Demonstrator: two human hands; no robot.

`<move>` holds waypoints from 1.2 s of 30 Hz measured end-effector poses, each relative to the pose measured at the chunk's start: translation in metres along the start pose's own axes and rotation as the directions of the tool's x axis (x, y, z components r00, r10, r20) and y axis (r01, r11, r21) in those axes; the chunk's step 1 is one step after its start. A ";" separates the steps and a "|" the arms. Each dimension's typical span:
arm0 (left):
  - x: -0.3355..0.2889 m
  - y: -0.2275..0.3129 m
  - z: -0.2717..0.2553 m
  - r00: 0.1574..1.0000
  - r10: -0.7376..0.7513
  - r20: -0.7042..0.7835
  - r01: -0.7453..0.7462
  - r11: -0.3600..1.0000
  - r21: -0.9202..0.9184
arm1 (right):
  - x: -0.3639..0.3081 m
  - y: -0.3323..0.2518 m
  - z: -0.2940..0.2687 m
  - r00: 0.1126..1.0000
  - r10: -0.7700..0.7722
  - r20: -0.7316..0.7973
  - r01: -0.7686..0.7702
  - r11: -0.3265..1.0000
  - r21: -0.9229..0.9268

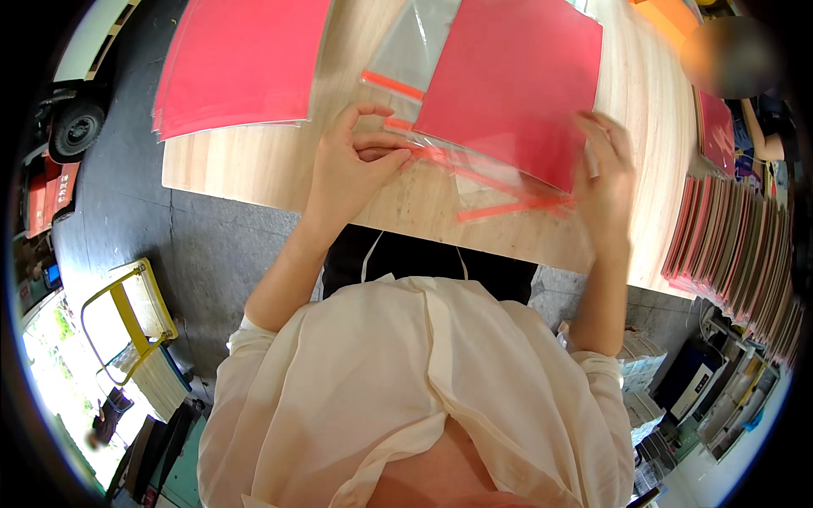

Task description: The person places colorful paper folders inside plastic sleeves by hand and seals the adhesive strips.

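Note:
A red rectangular sheet or board [517,85] lies in front of me on clear plastic bags, slightly turned. My left hand [354,165] is closed at the sheet's near left corner, thumb and finger pinching the red-orange edge strip of a clear plastic bag [478,165]. That bag's film stretches along the sheet's near edge; whether the sheet is inside it I cannot tell. Another clear bag [415,42] with a similar strip sticks out at the far left of the sheet. My right hand [605,178], smeared by motion, is at the sheet's right edge, its fingers bent; its grip is unclear.
A stack of red sheets [241,68] sits at the left end of the wooden table [254,169]. On the right stands a long row of red-edged packs [732,245]. Another person's arm [762,131] shows at far right. A yellow-framed trolley [131,317] is on the floor.

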State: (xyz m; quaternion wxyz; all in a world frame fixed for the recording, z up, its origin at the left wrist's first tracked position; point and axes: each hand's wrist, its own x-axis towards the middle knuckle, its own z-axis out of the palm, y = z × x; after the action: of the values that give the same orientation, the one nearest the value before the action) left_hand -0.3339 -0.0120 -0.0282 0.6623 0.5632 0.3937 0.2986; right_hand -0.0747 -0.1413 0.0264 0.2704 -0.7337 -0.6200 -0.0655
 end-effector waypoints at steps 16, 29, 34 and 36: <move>-0.001 0.001 0.009 0.998 0.006 0.059 -0.007 1.000 0.013 | -0.014 -0.090 0.089 0.992 0.108 0.069 -0.128 0.889 0.441; -0.001 -0.006 0.012 0.996 0.074 0.056 -0.077 0.996 0.049 | -0.015 -0.090 0.090 0.979 0.166 0.122 -0.202 0.890 0.409; -0.001 -0.006 0.011 0.995 0.067 0.069 -0.070 0.997 0.032 | -0.013 -0.093 0.088 0.972 0.193 0.133 -0.231 0.884 0.405; -0.002 -0.004 0.012 0.995 0.061 0.075 -0.064 0.998 0.030 | -0.013 -0.092 0.087 0.969 0.190 0.156 -0.237 0.888 0.394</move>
State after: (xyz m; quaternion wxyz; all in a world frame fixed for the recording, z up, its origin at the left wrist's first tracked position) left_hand -0.3251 -0.0202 -0.0316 0.6577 0.5964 0.3558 0.2917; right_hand -0.1857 -0.1034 -0.0234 0.3881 -0.7269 -0.5497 0.1375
